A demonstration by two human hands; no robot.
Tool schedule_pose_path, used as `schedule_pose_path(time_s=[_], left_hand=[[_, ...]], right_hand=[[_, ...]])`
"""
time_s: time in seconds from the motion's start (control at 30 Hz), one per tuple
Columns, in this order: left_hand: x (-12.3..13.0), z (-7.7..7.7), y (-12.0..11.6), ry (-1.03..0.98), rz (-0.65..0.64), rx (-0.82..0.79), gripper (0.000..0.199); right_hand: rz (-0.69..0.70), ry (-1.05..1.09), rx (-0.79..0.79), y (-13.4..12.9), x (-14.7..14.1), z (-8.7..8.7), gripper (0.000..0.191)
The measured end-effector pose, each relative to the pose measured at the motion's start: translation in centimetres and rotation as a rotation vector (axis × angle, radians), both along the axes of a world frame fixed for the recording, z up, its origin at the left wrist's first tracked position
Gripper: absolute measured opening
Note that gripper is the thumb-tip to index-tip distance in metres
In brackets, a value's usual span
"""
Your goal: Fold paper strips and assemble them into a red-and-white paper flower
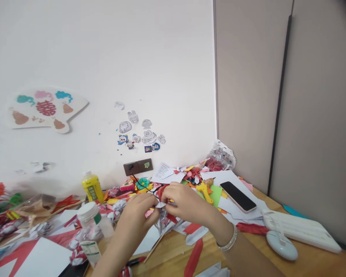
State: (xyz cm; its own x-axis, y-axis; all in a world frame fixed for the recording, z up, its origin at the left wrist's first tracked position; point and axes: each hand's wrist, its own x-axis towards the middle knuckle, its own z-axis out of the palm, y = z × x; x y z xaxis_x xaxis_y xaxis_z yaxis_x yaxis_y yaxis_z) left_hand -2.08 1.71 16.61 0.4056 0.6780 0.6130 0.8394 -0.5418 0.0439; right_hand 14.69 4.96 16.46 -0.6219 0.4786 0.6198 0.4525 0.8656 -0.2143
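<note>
My left hand (140, 212) and my right hand (181, 200) meet above the middle of the table. Between their fingertips is a small folded paper piece (160, 205), white with red next to it. The fingers of both hands are pinched on it. My right wrist wears a silvery bracelet. Below the hands, folded white paper and a thin wooden stick (154, 248) lie on the wooden table (171, 256). A red paper strip (193, 257) lies nearer the front edge.
A yellow bottle (92, 187) and a clear jar (89, 217) stand left. A yellow glue gun (205, 192), a phone (238, 196), a mouse (281, 245) and a white keyboard (302, 230) lie right. Paper scraps crowd the back, below a wall socket (138, 167).
</note>
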Motion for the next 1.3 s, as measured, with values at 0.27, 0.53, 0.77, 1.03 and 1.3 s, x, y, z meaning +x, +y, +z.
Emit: schedule_pose_path(time_s=[0.27,0.53,0.77,1.03,1.3], left_hand=[[-0.8,-0.4,0.7,0.071,-0.054,-0.052,0.014],[-0.8,0.4,-0.2,-0.095,-0.037,-0.27,0.01],[-1.8,-0.1,0.7,-0.45,-0.127,-0.496,0.029],[-1.0,-0.6,1.3,-0.569,-0.114,-0.495,0.029],[-0.5,-0.3,0.9,-0.739,-0.037,-0.527,0.032]], right_hand=[[0.026,0.011,0.076,0.4,-0.5,-0.4,0.008],[0.047,-0.091,0.225,0.9,-0.9,-0.7,0.011],[0.066,-0.098,0.231,1.1,-0.8,-0.9,0.012],[0.116,-0.164,0.395,1.2,-0.5,-0.8,0.016],[0.111,-0.099,0.3,0.3,-0.1,-0.2,0.012]])
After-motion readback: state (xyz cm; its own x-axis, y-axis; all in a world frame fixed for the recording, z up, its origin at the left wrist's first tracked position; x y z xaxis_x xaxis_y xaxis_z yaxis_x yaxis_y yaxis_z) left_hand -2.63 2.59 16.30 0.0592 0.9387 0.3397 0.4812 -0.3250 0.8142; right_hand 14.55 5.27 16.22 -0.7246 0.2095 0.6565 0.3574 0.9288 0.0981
